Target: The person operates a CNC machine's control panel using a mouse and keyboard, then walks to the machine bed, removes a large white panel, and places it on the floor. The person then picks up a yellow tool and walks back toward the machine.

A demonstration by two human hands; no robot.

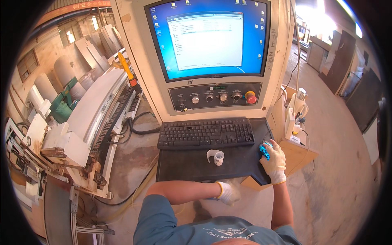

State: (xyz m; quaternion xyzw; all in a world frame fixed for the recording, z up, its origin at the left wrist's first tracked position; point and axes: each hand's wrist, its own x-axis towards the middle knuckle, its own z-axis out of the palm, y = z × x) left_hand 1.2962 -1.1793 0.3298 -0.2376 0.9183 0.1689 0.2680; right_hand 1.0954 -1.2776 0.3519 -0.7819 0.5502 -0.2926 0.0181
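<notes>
My right hand (273, 162), in a cream knit glove, is laid over a computer mouse (264, 151) with glowing blue lights, at the right end of the black shelf. The fingers cover most of the mouse. My left hand (230, 193), gloved the same way, hangs just off the shelf's front edge, the forearm crossing in front of me; its fingers are turned from view. A black keyboard (206, 134) lies along the back of the shelf (183, 165). Before it stands a small, partly unwound roll of white labels (218, 157). Above, a lit monitor (210, 38) displays a file window.
Below the monitor, a control panel (214, 98) carries several knobs and a red emergency stop button (250, 98). To the left stands a long machine bed (96, 106) with cables beside it. A wooden ledge (296, 149) with white devices adjoins the shelf's right side.
</notes>
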